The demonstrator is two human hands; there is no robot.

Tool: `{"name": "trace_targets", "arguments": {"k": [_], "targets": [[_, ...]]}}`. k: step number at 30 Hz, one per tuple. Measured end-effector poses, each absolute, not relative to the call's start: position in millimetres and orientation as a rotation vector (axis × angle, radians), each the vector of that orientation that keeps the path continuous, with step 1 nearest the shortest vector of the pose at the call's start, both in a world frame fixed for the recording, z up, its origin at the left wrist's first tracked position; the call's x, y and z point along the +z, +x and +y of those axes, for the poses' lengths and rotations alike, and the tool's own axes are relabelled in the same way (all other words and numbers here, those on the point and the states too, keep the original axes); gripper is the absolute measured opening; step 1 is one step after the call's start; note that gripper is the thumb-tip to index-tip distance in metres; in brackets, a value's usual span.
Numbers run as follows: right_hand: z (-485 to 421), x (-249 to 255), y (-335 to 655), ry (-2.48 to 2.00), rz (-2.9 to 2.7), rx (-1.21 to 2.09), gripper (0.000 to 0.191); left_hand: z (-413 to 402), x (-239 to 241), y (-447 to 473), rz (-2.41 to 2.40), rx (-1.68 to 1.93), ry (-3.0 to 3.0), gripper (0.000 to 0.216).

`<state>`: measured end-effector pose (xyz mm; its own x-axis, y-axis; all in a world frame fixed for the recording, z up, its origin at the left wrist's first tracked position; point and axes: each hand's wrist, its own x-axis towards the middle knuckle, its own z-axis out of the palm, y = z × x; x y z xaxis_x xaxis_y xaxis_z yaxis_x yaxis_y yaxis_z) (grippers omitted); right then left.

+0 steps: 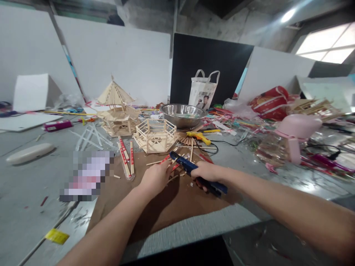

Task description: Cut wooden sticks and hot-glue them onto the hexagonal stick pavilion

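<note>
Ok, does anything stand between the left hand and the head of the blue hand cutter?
Nothing visible does. The left hand is right beside the head of the blue hand cutter, which the right hand grips; loose wooden sticks lie nearby.

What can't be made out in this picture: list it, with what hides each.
All in the head view:
- Blue tool: middle of its handles, covered by the right hand.
- Left hand: what it pinches, if anything, screened by its own back and too small.
- Flat object: details, blurred by pixelation.
- White bag: small print, unreadable.
- Right forearm: cut off by the right edge.
</note>
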<state>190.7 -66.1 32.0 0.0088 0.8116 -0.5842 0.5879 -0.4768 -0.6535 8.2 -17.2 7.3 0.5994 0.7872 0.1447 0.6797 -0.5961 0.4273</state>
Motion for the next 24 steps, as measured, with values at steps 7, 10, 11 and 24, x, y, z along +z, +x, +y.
{"name": "trace_targets", "arguments": {"k": [7, 10, 11, 24], "targets": [[-61.7, 25.0, 187.4, -2.085, -1.339, 1.592, 0.01, -14.9, 0.0, 11.8, 1.338, 0.238, 2.676, 0.036], [-62.3, 25.1, 183.8, -2.133, -1.371, 1.508, 0.013, -12.5, -1.9, 11.8, 1.346, 0.211, 2.67, 0.035], [-62.8, 25.1, 182.6, -2.151, -1.389, 1.455, 0.013, -12.1, -2.2, 11.7, 1.349, 0.208, 2.668, 0.035], [-63.3, 44.7, 195.0, -1.977, -1.513, 1.495, 0.01, -7.3, 6.2, 4.1, 1.435, 0.544, 2.351, 0.037]]}}
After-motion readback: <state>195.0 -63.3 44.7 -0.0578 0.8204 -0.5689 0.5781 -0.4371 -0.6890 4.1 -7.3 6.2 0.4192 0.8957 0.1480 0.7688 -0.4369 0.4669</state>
